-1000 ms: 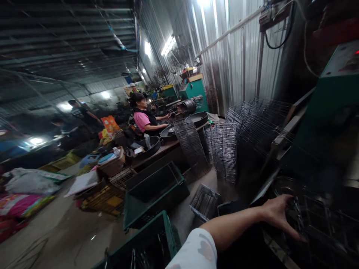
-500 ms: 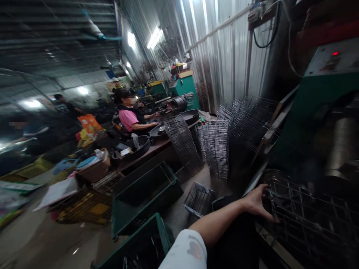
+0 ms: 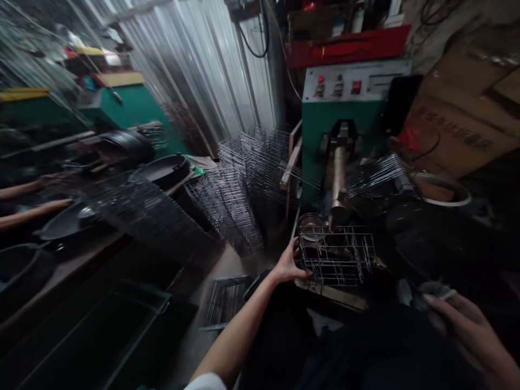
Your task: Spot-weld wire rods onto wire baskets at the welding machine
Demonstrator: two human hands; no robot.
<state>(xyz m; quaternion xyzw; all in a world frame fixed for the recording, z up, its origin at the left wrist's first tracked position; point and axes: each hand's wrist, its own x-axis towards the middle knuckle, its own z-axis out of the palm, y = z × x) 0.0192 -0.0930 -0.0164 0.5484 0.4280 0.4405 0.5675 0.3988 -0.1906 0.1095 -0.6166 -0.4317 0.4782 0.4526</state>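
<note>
My left hand [image 3: 289,263] grips the left end of a wire rack [image 3: 337,257], its thumb along the near edge and its fingers at the far side. The rack lies low in front of the green machine [image 3: 317,135], under a metal cylinder [image 3: 339,179]. Behind the rack's left corner is a round metal dish [image 3: 312,223]. At the lower right, my right hand [image 3: 467,319] is closed on a greyish cloth-like item [image 3: 436,292], blurred and dark.
Stacked wire racks [image 3: 227,208] stand left of the machine. A co-worker's forearms [image 3: 36,211] reach over a bench with black pans [image 3: 162,169]. Green crate [image 3: 134,325] at lower left; cardboard [image 3: 467,114] and a round basin [image 3: 442,189] at right.
The view has swung right, bringing the machine and the whole rack into sight. My right hand has come into view at the lower right. My left hand is still at the rack's end.
</note>
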